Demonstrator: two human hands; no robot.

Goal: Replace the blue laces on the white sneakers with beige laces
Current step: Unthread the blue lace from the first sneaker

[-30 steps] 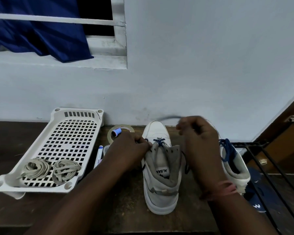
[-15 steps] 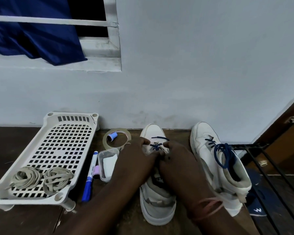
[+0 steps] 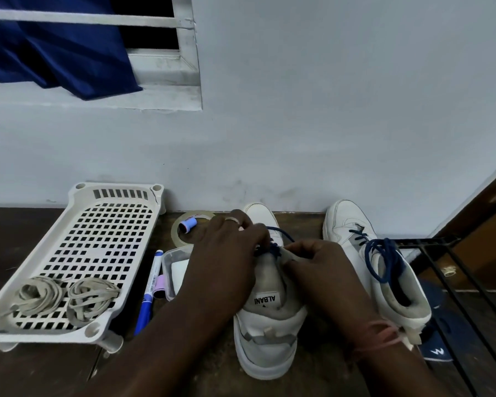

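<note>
Two white sneakers stand on the dark wooden floor, toes toward the wall. The near sneaker (image 3: 267,319) sits between my hands, and a short stretch of blue lace (image 3: 278,234) remains in its lowest eyelets. My left hand (image 3: 226,259) pinches that lace at the eyelets. My right hand (image 3: 318,267) grips the lace and the tongue from the right. The second sneaker (image 3: 352,224) stands to the right with its blue lace (image 3: 380,260) loosened in a loop. Two coiled beige laces (image 3: 66,296) lie in the white tray (image 3: 103,202).
A tape roll (image 3: 178,236) with a small blue cap, a blue marker (image 3: 149,293) and a clear plastic box (image 3: 171,270) lie between tray and sneaker. A black metal rack (image 3: 447,270) stands at the right, with dark footwear under it. The wall is just behind.
My right hand came down from above the sneaker to its eyelets. Both hands now work the lace at the lower eyelets, and a loop of lace shows above my fingers.
</note>
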